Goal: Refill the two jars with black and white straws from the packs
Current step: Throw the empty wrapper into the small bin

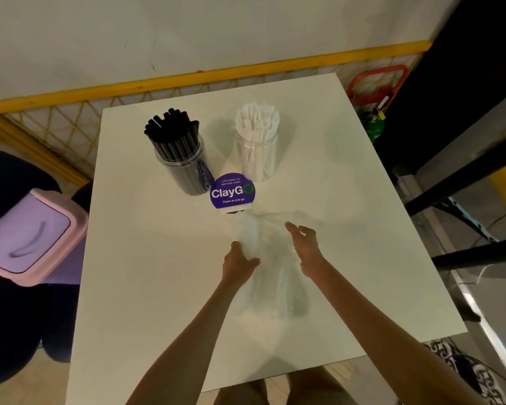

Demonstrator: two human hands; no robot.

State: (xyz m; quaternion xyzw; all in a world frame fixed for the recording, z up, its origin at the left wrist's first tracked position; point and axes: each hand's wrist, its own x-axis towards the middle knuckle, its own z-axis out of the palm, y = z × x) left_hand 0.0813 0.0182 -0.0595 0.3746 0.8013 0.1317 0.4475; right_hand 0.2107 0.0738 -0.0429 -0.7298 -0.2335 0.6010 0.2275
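Two clear jars stand at the back of the white table (158, 287). The left jar (184, 168) is packed with black straws (173, 133); the right jar (257, 159) holds white straws (257, 118). In front of them a clear plastic pack (272, 273) lies blurred on the table; whether anything is inside it I cannot tell. My left hand (238, 263) grips the pack's left side. My right hand (304, 244) pinches its right upper part, fingers curled.
A round purple "ClayGO" sign (232, 192) stands between the jars and the pack. A pink and lilac bin (27, 235) sits left of the table. A red cart (377, 86) and a green object (374, 127) are at the back right.
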